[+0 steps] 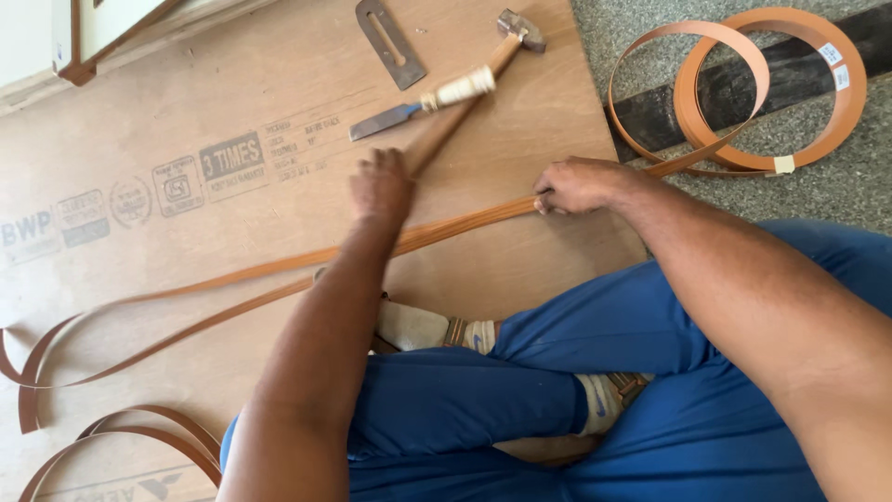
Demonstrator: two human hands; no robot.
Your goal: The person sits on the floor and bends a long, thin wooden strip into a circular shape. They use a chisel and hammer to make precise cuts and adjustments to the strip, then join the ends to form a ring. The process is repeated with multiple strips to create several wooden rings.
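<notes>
Now left hand point(380, 185) fisted round hammer handle point(444, 127) — right hand point(578, 185) pinching edge-band strip point(279, 270).

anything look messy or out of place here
Nothing damaged. Loose ends of the brown edge-banding strip curl untidily over the plywood sheet at lower left. The chisel lies across the hammer handle.

you had bare plywood point(186, 232) open on the left; ahead, the hammer point(469, 88), chisel point(423, 102) and metal plate point(390, 42) crowded the way.
</notes>
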